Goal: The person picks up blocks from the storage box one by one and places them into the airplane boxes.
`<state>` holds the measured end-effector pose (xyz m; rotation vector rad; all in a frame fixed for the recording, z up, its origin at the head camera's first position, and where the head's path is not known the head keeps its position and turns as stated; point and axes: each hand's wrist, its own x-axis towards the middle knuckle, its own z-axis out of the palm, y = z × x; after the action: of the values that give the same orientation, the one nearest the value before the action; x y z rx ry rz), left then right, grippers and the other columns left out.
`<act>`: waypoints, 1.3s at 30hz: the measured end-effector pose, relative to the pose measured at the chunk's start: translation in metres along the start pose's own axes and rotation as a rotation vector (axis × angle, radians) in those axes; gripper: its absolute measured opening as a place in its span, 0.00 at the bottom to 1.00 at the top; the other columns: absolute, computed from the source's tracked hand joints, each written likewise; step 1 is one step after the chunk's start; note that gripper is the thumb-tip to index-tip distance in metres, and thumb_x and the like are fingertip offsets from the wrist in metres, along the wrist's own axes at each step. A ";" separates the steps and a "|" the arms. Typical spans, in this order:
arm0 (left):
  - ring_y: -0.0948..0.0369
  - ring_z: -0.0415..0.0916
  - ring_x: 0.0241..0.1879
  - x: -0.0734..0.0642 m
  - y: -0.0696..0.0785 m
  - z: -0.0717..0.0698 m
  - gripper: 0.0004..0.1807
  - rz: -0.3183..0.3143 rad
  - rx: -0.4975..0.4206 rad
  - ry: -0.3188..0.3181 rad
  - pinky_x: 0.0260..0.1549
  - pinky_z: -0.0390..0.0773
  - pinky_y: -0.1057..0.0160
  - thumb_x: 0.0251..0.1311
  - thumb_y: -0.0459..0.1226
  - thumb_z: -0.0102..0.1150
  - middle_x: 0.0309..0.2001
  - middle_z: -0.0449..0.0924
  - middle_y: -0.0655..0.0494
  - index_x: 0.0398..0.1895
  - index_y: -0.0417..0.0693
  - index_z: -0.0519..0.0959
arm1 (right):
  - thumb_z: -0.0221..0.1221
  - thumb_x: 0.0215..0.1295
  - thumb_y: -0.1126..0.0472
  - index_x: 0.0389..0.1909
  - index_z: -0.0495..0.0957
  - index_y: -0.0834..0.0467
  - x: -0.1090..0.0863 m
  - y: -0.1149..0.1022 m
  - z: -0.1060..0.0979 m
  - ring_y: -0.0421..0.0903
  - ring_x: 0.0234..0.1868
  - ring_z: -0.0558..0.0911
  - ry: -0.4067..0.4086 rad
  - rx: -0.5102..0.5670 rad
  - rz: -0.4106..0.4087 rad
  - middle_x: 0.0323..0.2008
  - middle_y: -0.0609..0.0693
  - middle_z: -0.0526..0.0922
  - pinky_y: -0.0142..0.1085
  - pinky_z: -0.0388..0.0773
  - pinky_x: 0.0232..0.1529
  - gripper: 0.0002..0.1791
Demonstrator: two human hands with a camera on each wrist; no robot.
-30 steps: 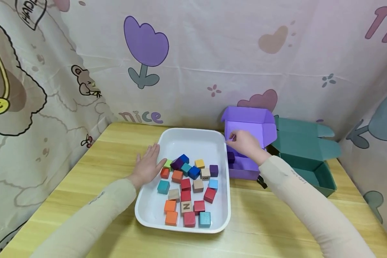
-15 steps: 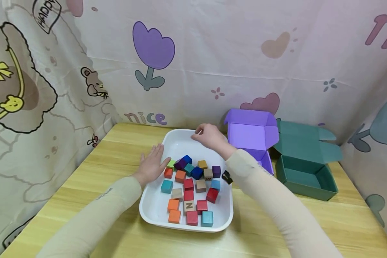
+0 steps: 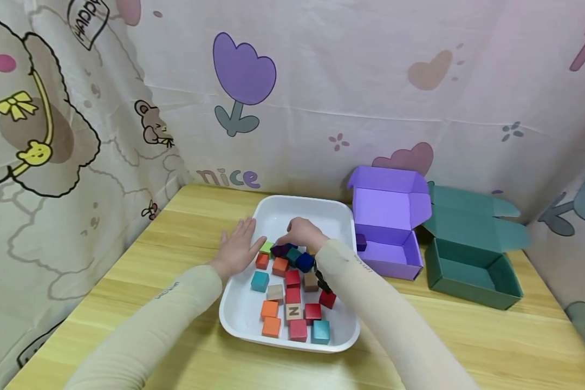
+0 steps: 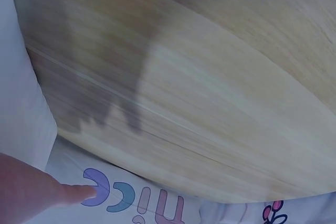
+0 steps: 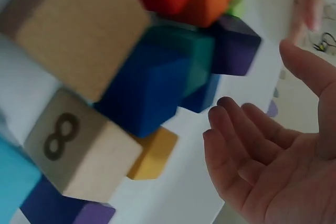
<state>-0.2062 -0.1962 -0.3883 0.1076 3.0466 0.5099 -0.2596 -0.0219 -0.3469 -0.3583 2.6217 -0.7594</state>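
A white tray [image 3: 278,211] of coloured wooden cubes lies in the middle of the table. My left hand [image 3: 236,249] rests at its left rim, fingers straight. Over the back of the cube group, my right hand [image 3: 304,235] hangs near a dark purple cube [image 3: 279,250]. In the right wrist view, the hand holds nothing. Its thumb and bent fingers stand apart beside the purple cube [image 5: 236,45]. Blue [image 5: 147,87], teal [image 5: 202,59] and yellow [image 5: 155,153] cubes sit close by, with a wooden cube [image 5: 79,145] marked 8.
Right of the tray stands a purple box [image 3: 390,268], lid up, with a dark purple cube [image 3: 361,242] inside. A green box [image 3: 475,292] with its lid up stands further right. A printed curtain [image 3: 312,81] hangs behind the table [image 3: 468,346].
My right hand has moved left from the purple box, across the tray's back, then down to the cubes. My left hand has stayed at the tray's rim. The head view has shifted slightly.
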 end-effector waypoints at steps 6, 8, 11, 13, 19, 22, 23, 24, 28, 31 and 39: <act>0.45 0.35 0.74 0.000 0.001 0.000 0.39 -0.001 -0.007 0.000 0.66 0.37 0.32 0.70 0.56 0.33 0.75 0.39 0.44 0.74 0.41 0.41 | 0.66 0.53 0.48 0.42 0.81 0.59 0.001 0.000 0.007 0.46 0.39 0.77 -0.036 -0.058 -0.026 0.38 0.51 0.83 0.42 0.76 0.51 0.21; 0.45 0.35 0.74 0.000 0.001 0.000 0.39 0.002 -0.007 0.001 0.66 0.37 0.32 0.70 0.56 0.33 0.75 0.39 0.43 0.74 0.40 0.42 | 0.67 0.53 0.49 0.40 0.81 0.58 0.001 -0.002 0.010 0.46 0.37 0.77 -0.034 -0.083 -0.035 0.35 0.50 0.83 0.42 0.76 0.49 0.19; 0.46 0.35 0.74 0.001 0.002 0.000 0.39 0.007 -0.003 0.003 0.66 0.37 0.33 0.70 0.56 0.32 0.75 0.40 0.43 0.74 0.40 0.42 | 0.67 0.53 0.50 0.40 0.81 0.58 0.000 -0.004 0.013 0.46 0.36 0.77 -0.025 -0.107 -0.032 0.34 0.50 0.82 0.42 0.76 0.47 0.18; 0.46 0.35 0.74 0.001 0.003 0.000 0.39 0.008 0.002 0.001 0.66 0.38 0.33 0.70 0.56 0.32 0.75 0.39 0.44 0.74 0.40 0.42 | 0.66 0.54 0.51 0.42 0.81 0.59 0.000 -0.004 0.013 0.46 0.36 0.77 -0.027 -0.104 -0.028 0.35 0.51 0.82 0.43 0.76 0.47 0.19; 0.46 0.35 0.74 0.001 0.004 0.000 0.39 0.002 0.003 -0.003 0.66 0.38 0.33 0.70 0.56 0.32 0.75 0.39 0.44 0.74 0.41 0.42 | 0.64 0.56 0.54 0.41 0.81 0.61 0.002 0.001 0.005 0.47 0.36 0.76 -0.032 -0.064 -0.053 0.36 0.53 0.83 0.40 0.78 0.48 0.17; 0.46 0.36 0.74 0.001 0.003 0.000 0.39 -0.004 0.000 0.002 0.66 0.38 0.33 0.70 0.56 0.33 0.75 0.39 0.44 0.74 0.41 0.42 | 0.65 0.56 0.55 0.40 0.81 0.62 0.004 0.005 0.000 0.47 0.37 0.76 -0.025 -0.006 -0.062 0.36 0.53 0.83 0.40 0.78 0.48 0.15; 0.46 0.36 0.74 0.001 0.003 0.001 0.39 -0.005 0.000 0.004 0.66 0.38 0.33 0.70 0.56 0.33 0.75 0.39 0.44 0.74 0.41 0.42 | 0.65 0.56 0.55 0.40 0.81 0.61 0.004 0.007 -0.002 0.47 0.37 0.76 -0.025 0.017 -0.067 0.37 0.53 0.83 0.40 0.78 0.48 0.15; 0.46 0.36 0.74 0.001 0.002 0.001 0.39 -0.008 -0.001 0.004 0.66 0.38 0.33 0.70 0.56 0.33 0.75 0.39 0.44 0.74 0.41 0.42 | 0.65 0.56 0.56 0.40 0.81 0.61 0.004 0.008 -0.003 0.47 0.38 0.76 -0.024 0.039 -0.072 0.37 0.53 0.83 0.40 0.78 0.49 0.15; 0.46 0.35 0.74 0.002 0.000 0.002 0.39 -0.018 -0.004 0.000 0.67 0.37 0.34 0.70 0.56 0.33 0.75 0.39 0.44 0.74 0.42 0.41 | 0.64 0.57 0.57 0.44 0.79 0.60 0.003 0.015 -0.010 0.48 0.41 0.76 -0.021 0.115 -0.095 0.40 0.54 0.82 0.40 0.78 0.50 0.16; 0.45 0.35 0.74 0.002 -0.001 0.002 0.39 -0.017 -0.008 0.005 0.66 0.36 0.33 0.70 0.55 0.34 0.75 0.39 0.44 0.74 0.41 0.42 | 0.64 0.57 0.58 0.46 0.78 0.60 0.000 0.020 -0.015 0.48 0.41 0.76 -0.008 0.130 -0.109 0.42 0.54 0.81 0.39 0.78 0.50 0.17; 0.45 0.35 0.74 0.002 0.001 0.003 0.39 -0.013 -0.008 0.007 0.66 0.37 0.33 0.70 0.55 0.35 0.75 0.39 0.44 0.74 0.41 0.42 | 0.63 0.58 0.59 0.46 0.78 0.61 -0.004 0.029 -0.026 0.48 0.41 0.77 0.022 0.137 -0.133 0.41 0.55 0.81 0.39 0.79 0.49 0.16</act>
<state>-0.2080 -0.1942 -0.3904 0.0862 3.0495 0.5234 -0.2714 0.0152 -0.3416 -0.4906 2.5679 -0.9859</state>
